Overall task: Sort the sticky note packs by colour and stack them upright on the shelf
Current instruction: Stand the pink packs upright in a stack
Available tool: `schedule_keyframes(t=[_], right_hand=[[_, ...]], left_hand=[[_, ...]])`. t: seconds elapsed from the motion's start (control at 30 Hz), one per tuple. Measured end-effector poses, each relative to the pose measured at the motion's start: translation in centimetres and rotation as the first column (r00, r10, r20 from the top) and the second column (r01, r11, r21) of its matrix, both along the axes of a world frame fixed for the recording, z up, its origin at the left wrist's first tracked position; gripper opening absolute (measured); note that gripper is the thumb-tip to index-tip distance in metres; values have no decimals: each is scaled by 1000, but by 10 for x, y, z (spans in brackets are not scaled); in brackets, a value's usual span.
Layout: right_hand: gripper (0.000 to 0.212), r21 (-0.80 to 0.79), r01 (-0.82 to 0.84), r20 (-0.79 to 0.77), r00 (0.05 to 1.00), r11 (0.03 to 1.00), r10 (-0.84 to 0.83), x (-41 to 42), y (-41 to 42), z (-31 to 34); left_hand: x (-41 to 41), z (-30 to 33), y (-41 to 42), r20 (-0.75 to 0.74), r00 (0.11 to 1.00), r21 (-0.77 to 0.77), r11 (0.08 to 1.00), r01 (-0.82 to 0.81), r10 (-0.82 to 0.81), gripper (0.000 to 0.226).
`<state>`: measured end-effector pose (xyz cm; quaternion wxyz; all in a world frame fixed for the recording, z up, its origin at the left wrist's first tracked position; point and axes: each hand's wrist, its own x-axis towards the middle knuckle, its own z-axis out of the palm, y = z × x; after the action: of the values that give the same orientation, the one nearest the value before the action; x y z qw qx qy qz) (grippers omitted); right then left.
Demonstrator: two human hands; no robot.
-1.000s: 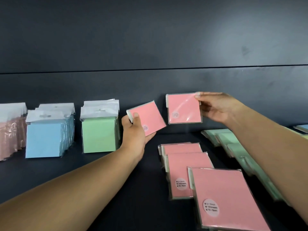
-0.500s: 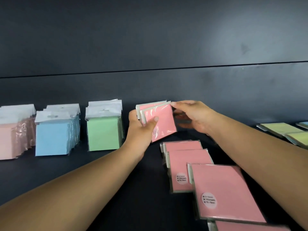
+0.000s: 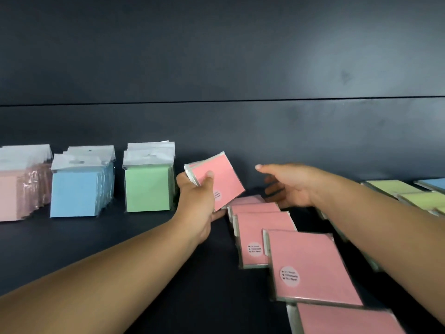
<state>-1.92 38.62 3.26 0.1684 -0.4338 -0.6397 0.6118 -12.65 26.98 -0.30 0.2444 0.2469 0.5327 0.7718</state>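
Observation:
My left hand (image 3: 196, 201) grips two pink sticky note packs (image 3: 221, 179), tilted, held above the dark shelf (image 3: 120, 249) just right of the upright green stack (image 3: 148, 184). My right hand (image 3: 286, 184) hovers empty with fingers spread, to the right of the held packs and above the far end of a row of pink packs (image 3: 262, 235) lying flat. A larger-looking pink pack (image 3: 313, 268) lies nearer to me, and another (image 3: 346, 319) at the bottom edge. Upright stacks of blue packs (image 3: 77, 189) and pale pink packs (image 3: 16, 189) stand at the left.
Yellow-green packs (image 3: 395, 191) lie flat at the right, with a blue one (image 3: 433, 183) at the far right edge. Green packs (image 3: 337, 227) lie partly hidden under my right forearm. The dark back wall (image 3: 240, 128) rises directly behind the stacks.
My right hand passed its pink pack to my left hand, which now holds both. The right hand has let go and drawn back to the right, empty.

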Motion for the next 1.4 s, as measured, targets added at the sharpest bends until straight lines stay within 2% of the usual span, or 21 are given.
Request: schedule_keyframes(t=[0.13,0.27,0.5,0.6,0.7,0.8,0.97,1.07,1.13,1.27,1.4], right_hand=[[27,-113,113,-185,974,987,-132,1,6,-11],[18,-140,117,-260,954,983,-150,1,6,-15],[12,-68,50,-237,969,996,-65,6,0,-14],[19,-45,125,-291,947,991,-133,4,-1,-14],[22,79,249,-312,926,965,-214,6,2,-9],[25,71,327,-450,854,942,-262,13,8,-1],[18,-44,241,-663,719,970,-208,24,6,14],[17,-108,168,-677,709,980,-196,18,0,18],[15,-127,145,-650,735,981,-193,11,-4,14],[16,-8,93,-606,791,996,-78,2,-14,1],[16,116,55,-605,796,992,27,-3,-23,-3]], left_hand=[[-3,2,3,50,999,90,996,-16,12,13],[-5,3,3,74,997,138,990,-27,17,15],[-6,4,2,66,998,178,984,5,-17,15],[-5,6,2,52,998,176,984,10,-19,15],[-8,7,0,12,1000,153,988,-25,24,15],[-12,3,-3,-8,999,130,991,-39,40,7],[-12,0,-6,-23,999,91,995,40,-38,14],[-11,0,-5,-17,995,81,992,97,-96,6],[-12,-1,-6,-7,988,95,983,157,-157,13],[-12,-2,-7,-74,963,51,963,264,-260,59],[-11,-4,-5,-170,952,2,966,258,-254,51]])
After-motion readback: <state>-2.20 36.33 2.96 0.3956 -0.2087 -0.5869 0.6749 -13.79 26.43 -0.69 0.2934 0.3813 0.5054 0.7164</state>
